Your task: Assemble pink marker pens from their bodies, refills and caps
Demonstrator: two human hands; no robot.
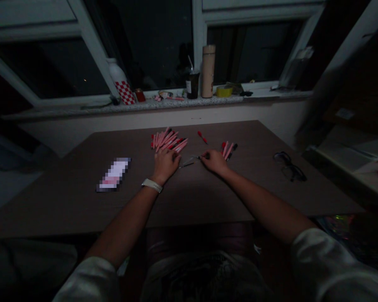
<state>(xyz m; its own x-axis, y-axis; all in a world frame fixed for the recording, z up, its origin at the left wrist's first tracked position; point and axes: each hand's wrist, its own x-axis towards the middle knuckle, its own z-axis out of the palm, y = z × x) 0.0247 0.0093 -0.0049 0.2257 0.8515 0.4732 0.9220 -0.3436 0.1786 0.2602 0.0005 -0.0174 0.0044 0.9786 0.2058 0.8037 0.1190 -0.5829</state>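
Observation:
Just in front of the pile of pink pens [168, 140], my left hand [166, 164] rests low over the table with its fingers bent together. What those fingers hold, if anything, I cannot make out. My right hand [214, 161] is closed in a pinch on the dark end of a thin pen part. Between both hands lie a clear pen tube [189, 160] and a thin dark refill [186, 165]. A smaller group of pink pens with red and black ends [227, 150] sits right behind my right hand. Farther back lies a single red pen piece [203, 137].
A phone [114, 174] lies on the brown table [82, 209] at left, and black-framed glasses [290, 167] at right. On the windowsill stand a checkered bottle [123, 86], a dark cup with a straw [192, 86], a beige flask [208, 71] and yellow tape [224, 91].

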